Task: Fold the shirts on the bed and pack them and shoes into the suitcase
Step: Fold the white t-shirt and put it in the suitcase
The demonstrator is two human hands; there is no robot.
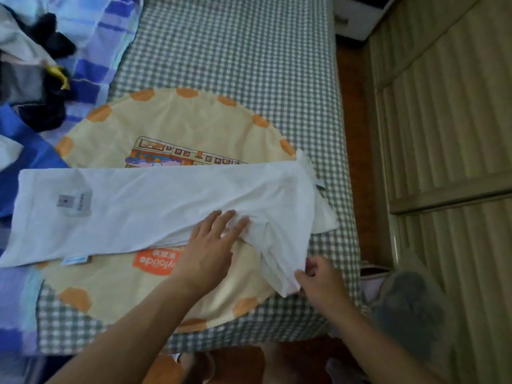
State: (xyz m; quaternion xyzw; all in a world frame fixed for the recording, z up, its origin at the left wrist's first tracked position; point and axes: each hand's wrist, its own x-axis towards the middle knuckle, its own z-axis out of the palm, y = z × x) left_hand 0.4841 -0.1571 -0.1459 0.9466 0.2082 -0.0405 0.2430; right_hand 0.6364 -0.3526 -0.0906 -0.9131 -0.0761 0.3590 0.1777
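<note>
A white shirt [144,206] lies folded lengthwise across the bed, on a round yellow mat [171,126] with orange scallops. A small label shows near its left end. My left hand [213,242] lies flat with straight fingers on the shirt's lower edge, right of centre. My right hand [318,284] pinches the loose sleeve end hanging off the shirt's right lower corner. No suitcase or shoes are in sight.
A green checked sheet [249,51] covers the bed. A pile of dark and grey clothes [36,79] sits at the upper left on a blue striped blanket [97,31]. Right of the bed are a wood floor strip and slatted panels [443,120].
</note>
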